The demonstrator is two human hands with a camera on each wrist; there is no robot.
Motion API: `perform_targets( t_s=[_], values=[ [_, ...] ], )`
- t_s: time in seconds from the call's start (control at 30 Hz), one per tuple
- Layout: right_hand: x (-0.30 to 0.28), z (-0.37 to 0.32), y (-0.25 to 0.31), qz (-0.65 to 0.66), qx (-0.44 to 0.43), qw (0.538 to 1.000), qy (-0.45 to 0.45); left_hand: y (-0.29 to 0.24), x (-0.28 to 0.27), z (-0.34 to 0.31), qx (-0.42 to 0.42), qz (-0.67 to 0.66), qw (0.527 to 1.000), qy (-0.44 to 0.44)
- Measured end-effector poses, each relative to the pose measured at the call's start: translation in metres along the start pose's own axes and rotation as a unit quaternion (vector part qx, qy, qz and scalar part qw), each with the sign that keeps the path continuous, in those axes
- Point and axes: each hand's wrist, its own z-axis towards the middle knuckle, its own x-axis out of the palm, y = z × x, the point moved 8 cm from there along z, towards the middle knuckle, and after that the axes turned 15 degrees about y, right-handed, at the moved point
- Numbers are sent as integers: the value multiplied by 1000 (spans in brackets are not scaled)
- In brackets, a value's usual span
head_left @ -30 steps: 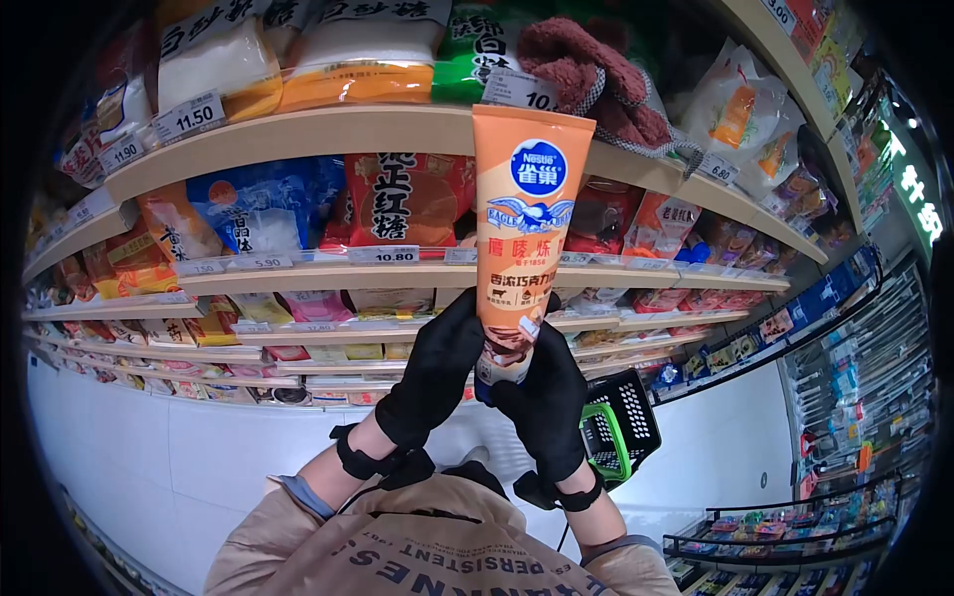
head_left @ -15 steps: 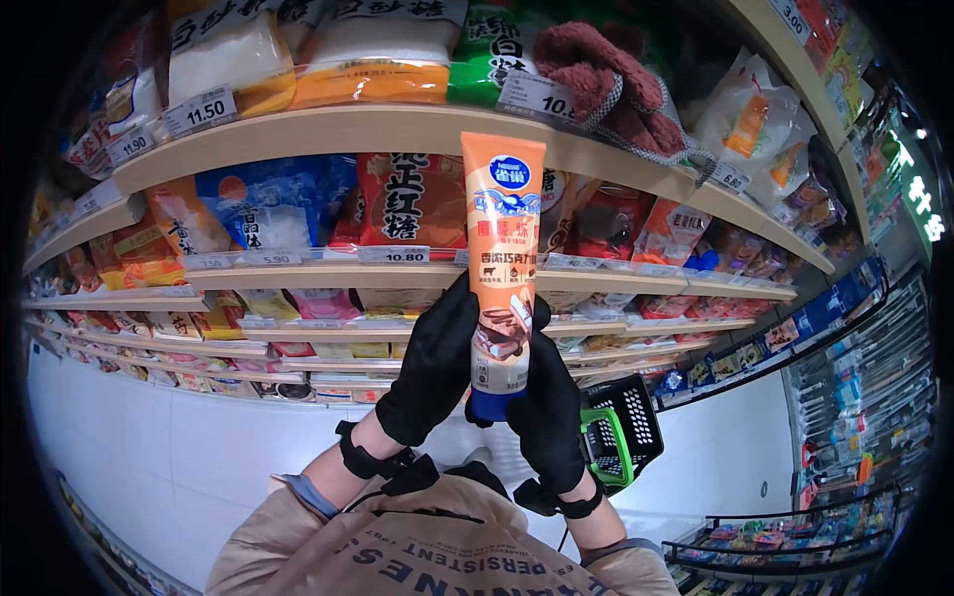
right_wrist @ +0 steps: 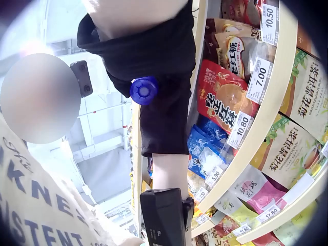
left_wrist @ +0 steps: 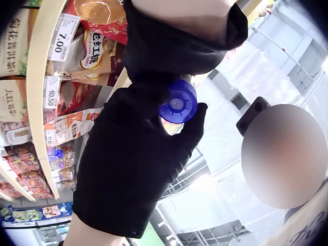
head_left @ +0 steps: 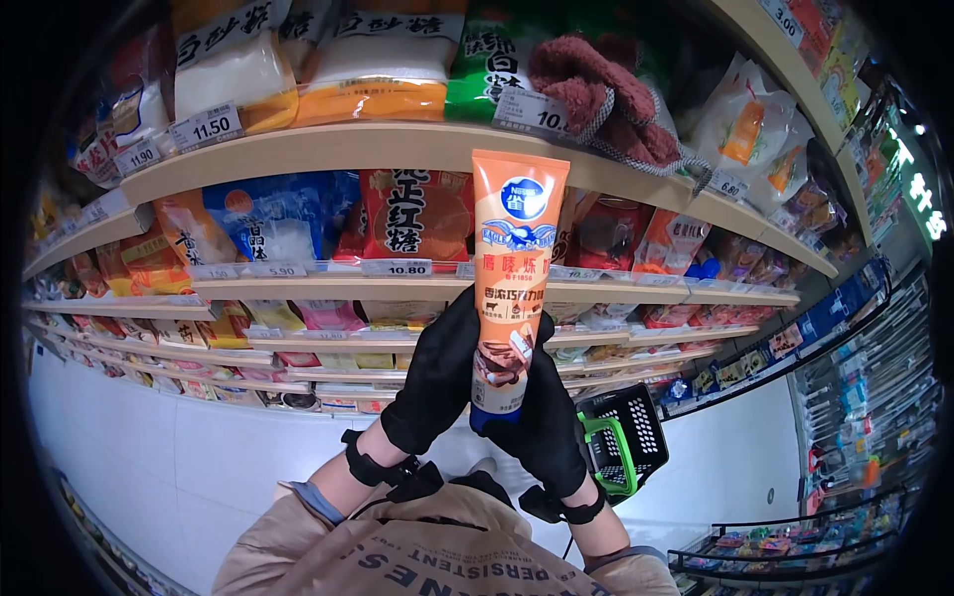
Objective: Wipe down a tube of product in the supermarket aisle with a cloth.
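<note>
An orange tube (head_left: 515, 278) with a blue logo stands upright in front of the shelves, blue cap (left_wrist: 178, 101) pointing down. Both black-gloved hands grip its lower end. My left hand (head_left: 437, 372) wraps it from the left and my right hand (head_left: 545, 417) from the right and below. The right wrist view shows the cap (right_wrist: 143, 90) sticking out between the two gloves, with the left forearm and its wrist device (right_wrist: 161, 218) below.
Store shelves (head_left: 397, 149) with bagged goods and price tags fill the view ahead. A brown fluffy cloth (head_left: 596, 84) lies on the top shelf. A green and black basket (head_left: 621, 442) hangs at my right side. More racks stand at the far right.
The tube has come down a little and been turned in my hands: edge-on half a second ago, its printed front faces me again now. Both hands kept their hold.
</note>
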Motion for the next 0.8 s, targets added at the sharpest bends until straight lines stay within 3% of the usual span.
perform_targets(
  t_s=[0.07,0.2,0.27,0.37,0.53,0.6,0.7,0.8],
  values=[
    [0,-1,0,5,6,1000,1,6,-2,-1,-27,-106,993,-34],
    [-2,-3,3,11,31,999,-4,-7,-1,2,11,2,1000,-21],
    [-3,-2,3,2,13,1000,-6,-9,8,4,-3,-255,967,-3],
    [-4,-1,3,-3,5,1000,-15,-9,5,4,23,-270,962,-28],
    [0,0,-13,61,50,996,-45,-16,-5,7,59,-226,970,-72],
    [-6,0,4,-125,8,986,-107,-19,-8,8,63,-205,974,-80],
    [-8,2,3,-143,7,980,-139,-16,-16,1,46,-127,979,-150],
    [-14,0,6,-138,-12,977,-160,-25,-10,-1,27,-59,989,-131]
  ],
)
